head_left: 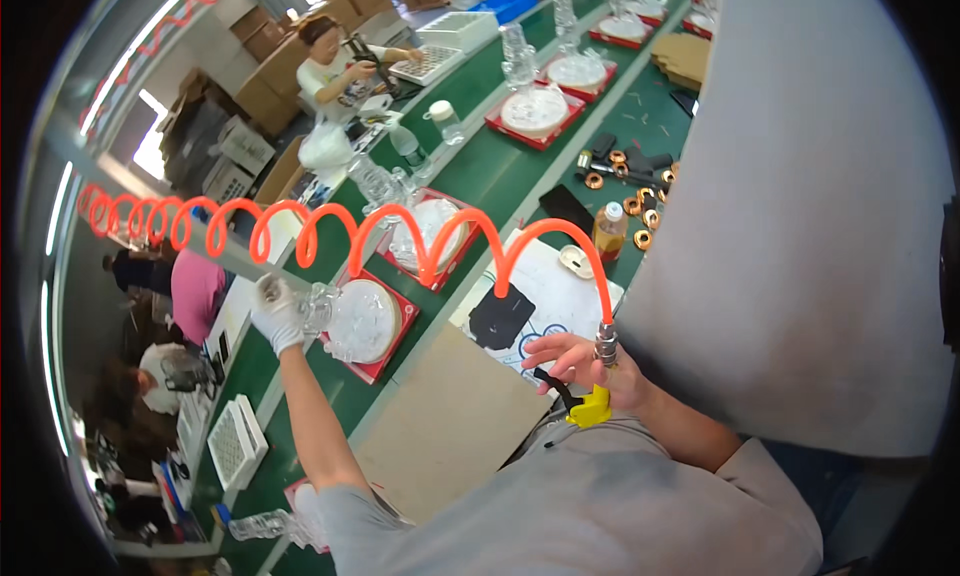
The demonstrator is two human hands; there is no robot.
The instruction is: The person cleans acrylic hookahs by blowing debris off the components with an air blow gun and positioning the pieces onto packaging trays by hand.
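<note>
My left hand (278, 314), in a white glove, is closed at the upper end of a clear, glass-like upright piece (318, 311). That piece rises from a round white base (362, 321) covered in clear film, sitting on a red square tray (400, 326). In my bare right hand (585, 366) rests a yellow air blow gun (590, 407) with a black nozzle or lever; some fingers are stretched out past it. An orange coiled hose (480, 216) joins the gun by a metal coupling (606, 344) and sweeps left over the bench.
More clear pieces on red trays line the green bench, such as a white base (533, 110). Copper-coloured rings (632, 206), a drink bottle (609, 232), a dark flat pad (502, 318) and cardboard (450, 406) lie nearby. A co-worker (340, 76) sits across the bench.
</note>
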